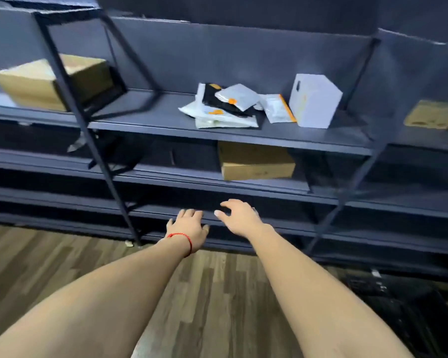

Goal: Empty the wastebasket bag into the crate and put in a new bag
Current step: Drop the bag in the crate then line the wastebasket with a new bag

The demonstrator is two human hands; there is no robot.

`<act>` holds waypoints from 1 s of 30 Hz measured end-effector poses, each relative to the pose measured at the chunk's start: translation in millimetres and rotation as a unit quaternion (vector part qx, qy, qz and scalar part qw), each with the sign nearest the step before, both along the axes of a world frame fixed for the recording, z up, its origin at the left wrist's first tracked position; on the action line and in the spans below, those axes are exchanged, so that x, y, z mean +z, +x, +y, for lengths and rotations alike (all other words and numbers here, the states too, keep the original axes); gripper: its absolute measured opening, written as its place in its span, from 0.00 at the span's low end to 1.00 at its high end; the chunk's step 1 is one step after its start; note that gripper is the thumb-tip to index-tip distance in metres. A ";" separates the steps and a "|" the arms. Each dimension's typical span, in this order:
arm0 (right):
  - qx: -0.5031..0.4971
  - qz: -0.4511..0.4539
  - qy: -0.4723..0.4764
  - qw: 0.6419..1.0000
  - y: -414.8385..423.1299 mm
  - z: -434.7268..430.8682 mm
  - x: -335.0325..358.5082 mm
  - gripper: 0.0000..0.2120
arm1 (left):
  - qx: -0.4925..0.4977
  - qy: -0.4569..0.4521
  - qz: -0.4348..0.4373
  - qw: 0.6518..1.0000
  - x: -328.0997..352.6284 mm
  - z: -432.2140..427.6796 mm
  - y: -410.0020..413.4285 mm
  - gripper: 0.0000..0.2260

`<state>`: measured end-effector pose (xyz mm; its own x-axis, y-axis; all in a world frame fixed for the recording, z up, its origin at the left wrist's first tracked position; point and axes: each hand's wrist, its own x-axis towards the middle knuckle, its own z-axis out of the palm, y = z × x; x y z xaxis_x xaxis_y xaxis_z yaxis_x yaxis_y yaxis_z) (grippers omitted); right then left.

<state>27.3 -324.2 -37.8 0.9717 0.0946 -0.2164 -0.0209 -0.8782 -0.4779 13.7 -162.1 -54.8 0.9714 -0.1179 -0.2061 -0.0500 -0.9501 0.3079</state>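
dark shelving (230, 135) over wood floor (62, 267). left hand (189, 228) and right hand (241, 215) extended, fingers spread, holding nothing. wastebasket and bag not visible; dark object (404, 306) lower right, possibly the crate. task apparently unstarted.

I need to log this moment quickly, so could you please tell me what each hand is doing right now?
Left hand: open, fingers spread, holding nothing, reaching toward the low shelf.
Right hand: open, fingers loosely curled, holding nothing.
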 end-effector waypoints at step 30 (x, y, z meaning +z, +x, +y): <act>0.502 0.010 -0.073 0.862 230.9 488.6 -41.7 0.27 | 0.513 -0.018 0.024 0.858 -16.3 409.9 89.2 0.23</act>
<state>258.2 164.4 -79.5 0.4115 0.8559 -0.3133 0.7778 -0.5089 -0.3689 102.9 247.9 -71.0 0.5589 0.7865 -0.2627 0.8199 -0.4767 0.3171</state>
